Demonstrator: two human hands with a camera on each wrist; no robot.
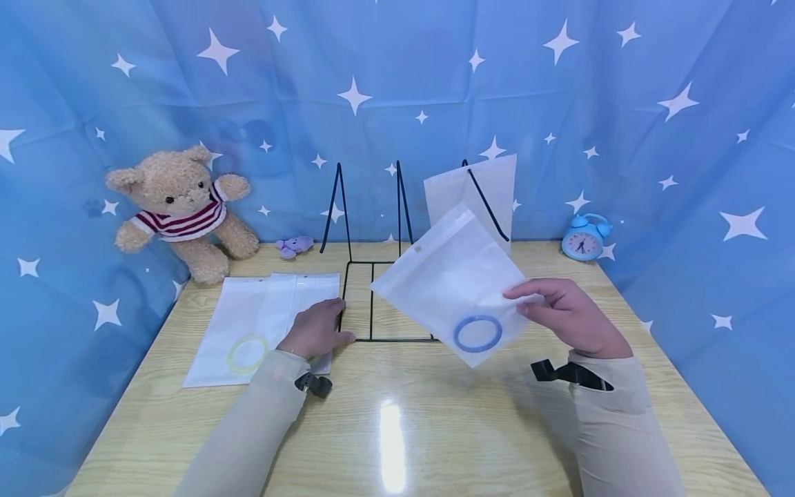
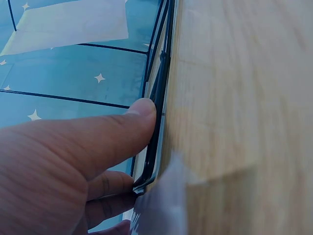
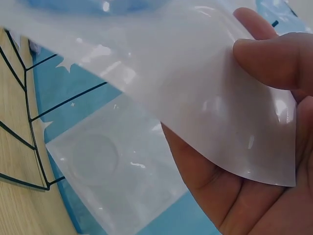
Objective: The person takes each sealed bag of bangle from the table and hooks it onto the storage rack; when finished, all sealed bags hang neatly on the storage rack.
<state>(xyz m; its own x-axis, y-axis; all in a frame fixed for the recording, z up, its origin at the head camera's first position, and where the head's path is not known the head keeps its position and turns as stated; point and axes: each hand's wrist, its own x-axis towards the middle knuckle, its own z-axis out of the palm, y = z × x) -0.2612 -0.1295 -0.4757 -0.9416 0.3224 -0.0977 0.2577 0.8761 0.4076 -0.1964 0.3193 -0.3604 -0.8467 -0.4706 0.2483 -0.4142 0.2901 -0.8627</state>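
My right hand (image 1: 574, 314) pinches a white zip bag (image 1: 444, 273) by one corner, thumb on one face and fingers behind. The bag is tilted, and a blue ring (image 1: 477, 349) shows through near its lower corner. Behind it, another white bag (image 1: 450, 197) stands upright in the right part of a black wire rack (image 1: 371, 304). My left hand (image 1: 313, 330) holds the rack's front left corner, with the thumb against the wire (image 2: 159, 117) in the left wrist view. Beside that hand lie two overlapping bags, a nearer one (image 1: 214, 324) with a yellow-green ring (image 1: 231, 355) and another (image 1: 317, 286).
A teddy bear (image 1: 180, 193) in a striped top leans at the back left, near a small purple toy (image 1: 295, 246). A blue alarm clock (image 1: 582, 241) stands at the back right. Starry blue cloth (image 1: 397, 55) hangs around the wooden table (image 1: 335, 442).
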